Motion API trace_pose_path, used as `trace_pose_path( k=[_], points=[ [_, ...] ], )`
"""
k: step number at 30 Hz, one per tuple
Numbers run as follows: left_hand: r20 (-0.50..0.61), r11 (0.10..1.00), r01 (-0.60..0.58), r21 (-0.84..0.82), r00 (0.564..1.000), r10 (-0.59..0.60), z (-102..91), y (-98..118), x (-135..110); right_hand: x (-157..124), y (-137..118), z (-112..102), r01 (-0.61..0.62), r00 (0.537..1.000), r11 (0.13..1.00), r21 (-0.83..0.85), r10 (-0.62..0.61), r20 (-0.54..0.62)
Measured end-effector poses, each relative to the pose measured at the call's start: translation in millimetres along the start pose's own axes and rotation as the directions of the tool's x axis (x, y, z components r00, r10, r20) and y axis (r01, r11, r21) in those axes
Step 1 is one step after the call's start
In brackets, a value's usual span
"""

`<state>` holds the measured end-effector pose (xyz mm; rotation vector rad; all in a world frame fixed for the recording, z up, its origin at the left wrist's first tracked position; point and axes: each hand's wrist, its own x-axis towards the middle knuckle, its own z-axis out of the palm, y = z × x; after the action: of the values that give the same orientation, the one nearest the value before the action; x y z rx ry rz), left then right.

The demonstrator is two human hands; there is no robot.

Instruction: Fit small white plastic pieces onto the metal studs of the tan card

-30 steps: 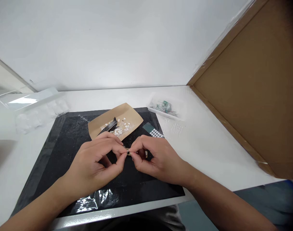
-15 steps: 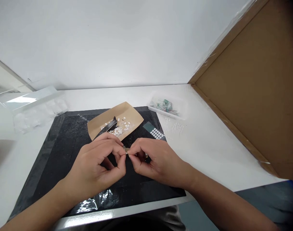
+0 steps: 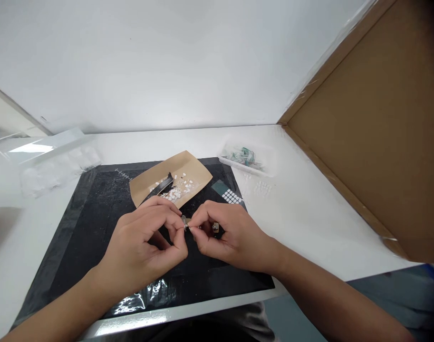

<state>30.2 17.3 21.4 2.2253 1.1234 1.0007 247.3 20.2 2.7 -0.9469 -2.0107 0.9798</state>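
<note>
Over the black mat (image 3: 88, 209) my left hand (image 3: 145, 247) and my right hand (image 3: 227, 235) meet fingertip to fingertip. Both are closed in a pinch on one tiny metallic part (image 3: 186, 224) held between them. A second small dark piece (image 3: 215, 227) shows between my right hand's fingers. Just beyond the hands lies a brown paper envelope (image 3: 188, 171) strewn with several small white pieces (image 3: 176, 191) and a black tool (image 3: 162, 185).
A teal strip with white dots (image 3: 228, 194) lies right of the envelope. A clear tray of greenish parts (image 3: 247, 159) sits on the white table (image 3: 309, 209), with clear plastic trays (image 3: 53, 161) at far left. A large cardboard panel (image 3: 377, 128) rises on the right.
The hands have shifted very slightly left and kept pinching the tiny part. The dark piece in my right hand's fingers has come more into sight.
</note>
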Motion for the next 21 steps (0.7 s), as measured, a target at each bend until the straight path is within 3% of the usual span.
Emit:
trace_pose_path(
  k=[21],
  points=[
    [0.090, 0.964, 0.149, -0.222, 0.987, -0.132, -4.4, -4.4, 1.7, 2.1, 5.5, -0.5, -0.084, 0.992, 0.965, 0.247, 0.057, 0.116]
  ],
)
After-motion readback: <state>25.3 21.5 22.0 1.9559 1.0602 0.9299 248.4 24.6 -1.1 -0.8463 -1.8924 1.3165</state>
